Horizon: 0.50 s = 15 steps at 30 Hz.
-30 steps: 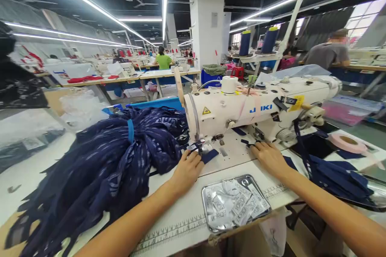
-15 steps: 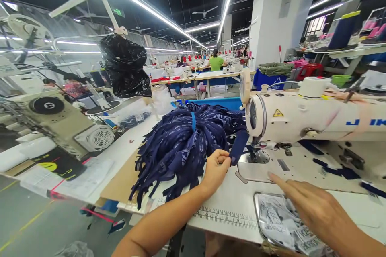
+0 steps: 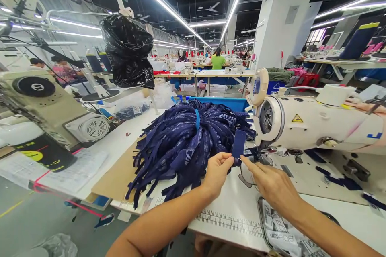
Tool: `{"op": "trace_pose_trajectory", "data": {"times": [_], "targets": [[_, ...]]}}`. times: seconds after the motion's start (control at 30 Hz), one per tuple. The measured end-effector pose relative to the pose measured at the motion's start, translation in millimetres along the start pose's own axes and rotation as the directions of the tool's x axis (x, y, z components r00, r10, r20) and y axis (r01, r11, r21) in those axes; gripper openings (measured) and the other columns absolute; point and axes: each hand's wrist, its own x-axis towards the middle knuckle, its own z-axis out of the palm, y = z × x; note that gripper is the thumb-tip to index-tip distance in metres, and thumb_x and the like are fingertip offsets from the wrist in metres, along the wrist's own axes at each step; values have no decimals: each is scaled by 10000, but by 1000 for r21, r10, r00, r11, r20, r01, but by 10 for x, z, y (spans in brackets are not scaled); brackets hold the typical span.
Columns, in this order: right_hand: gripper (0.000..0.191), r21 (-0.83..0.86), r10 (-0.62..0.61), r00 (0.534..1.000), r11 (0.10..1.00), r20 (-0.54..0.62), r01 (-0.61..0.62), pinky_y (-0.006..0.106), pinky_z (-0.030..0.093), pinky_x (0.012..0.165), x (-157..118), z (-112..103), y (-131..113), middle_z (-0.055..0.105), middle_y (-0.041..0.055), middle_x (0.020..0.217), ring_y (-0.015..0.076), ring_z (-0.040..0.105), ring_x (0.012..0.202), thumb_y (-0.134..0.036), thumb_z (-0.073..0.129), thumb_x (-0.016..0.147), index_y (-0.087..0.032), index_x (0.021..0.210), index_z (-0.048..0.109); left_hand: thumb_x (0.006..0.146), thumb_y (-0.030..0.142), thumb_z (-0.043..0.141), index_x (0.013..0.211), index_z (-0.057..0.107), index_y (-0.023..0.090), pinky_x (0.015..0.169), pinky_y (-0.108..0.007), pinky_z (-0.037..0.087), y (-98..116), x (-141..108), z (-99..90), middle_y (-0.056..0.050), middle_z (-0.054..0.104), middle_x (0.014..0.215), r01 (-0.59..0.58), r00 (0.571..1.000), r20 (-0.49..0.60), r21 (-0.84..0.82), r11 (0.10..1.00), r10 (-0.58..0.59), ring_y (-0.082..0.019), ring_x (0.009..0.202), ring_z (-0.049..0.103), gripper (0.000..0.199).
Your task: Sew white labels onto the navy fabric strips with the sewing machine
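Note:
My left hand [image 3: 218, 172] pinches the lower end of a navy fabric strip [image 3: 239, 144], which stands up just left of the sewing machine's needle area. From the right, my right hand [image 3: 268, 176] reaches to the same end, its fingertips at the strip's right edge; whether they grip it is hard to make out. A large bundle of navy fabric strips [image 3: 181, 140], tied with a blue band [image 3: 197, 119], lies behind and left of my hands. The white sewing machine [image 3: 313, 122] stands to the right, its needle area partly hidden behind my right hand.
A tray of printed labels [image 3: 280, 229] sits at the table's front, under my right forearm. A printed ruler [image 3: 226, 221] runs along the front edge. Navy scraps [image 3: 337, 178] lie under the machine arm. A black plastic bag [image 3: 126, 50] hangs at left; another machine [image 3: 45, 96] stands beyond.
My right hand has moved left from above the label tray to the strip's lower end, meeting my left hand. My left hand still holds the strip. The view has shifted slightly left.

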Motion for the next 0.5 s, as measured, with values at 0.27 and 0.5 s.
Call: {"op": "trace_pose_trajectory", "data": {"times": [0.27, 0.5], "targets": [[438, -20, 3, 1000, 1000, -9, -4, 231, 330, 449, 21, 14, -17, 500, -8, 550, 112, 441, 454, 9, 329, 768, -102, 1134, 542, 597, 333, 709, 676, 612, 136, 611, -215, 349, -14, 0, 4, 7, 575, 617, -3, 1000, -7, 21, 1000, 3, -91, 591, 484, 233], [409, 3, 20, 1000, 1000, -17, -20, 229, 336, 475, 31, 14, -41, 522, 2, 571, 110, 474, 487, 15, 350, 776, -95, 1113, 556, 583, 308, 713, 662, 611, 138, 607, -210, 352, -17, -3, 18, 16, 566, 602, -15, 1000, -22, 6, 1000, 15, -86, 585, 477, 213]]}}
